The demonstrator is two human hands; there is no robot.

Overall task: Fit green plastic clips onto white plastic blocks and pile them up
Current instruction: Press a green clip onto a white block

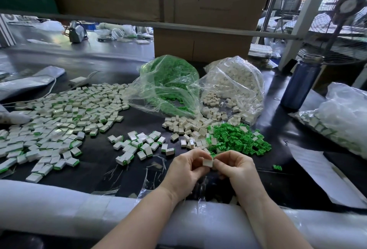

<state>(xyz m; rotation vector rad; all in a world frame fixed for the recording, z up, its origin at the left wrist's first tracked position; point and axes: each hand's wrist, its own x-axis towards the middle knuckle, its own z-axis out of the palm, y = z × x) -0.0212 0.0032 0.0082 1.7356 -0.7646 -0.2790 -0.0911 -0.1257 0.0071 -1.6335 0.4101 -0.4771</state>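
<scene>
Two hands pinch one small white plastic block point(208, 162) above the dark counter point(278, 129).

The left hand point(185, 171) and right hand point(237, 169) both grip it by the fingertips, just before the heap of loose green plastic clips point(238, 139); finished green-edged blocks point(59, 117) lie spread at left.

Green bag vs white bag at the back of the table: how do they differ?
The green bag holds green clips; the white bag holds white blocks. The green bag stands left of the white bag. White blocks spill from the white bag's mouth onto the table; whether loose clips have spilled from the green bag I cannot tell. Shared: both are clear, crumpled plastic, open toward the person, touching side by side.
</scene>
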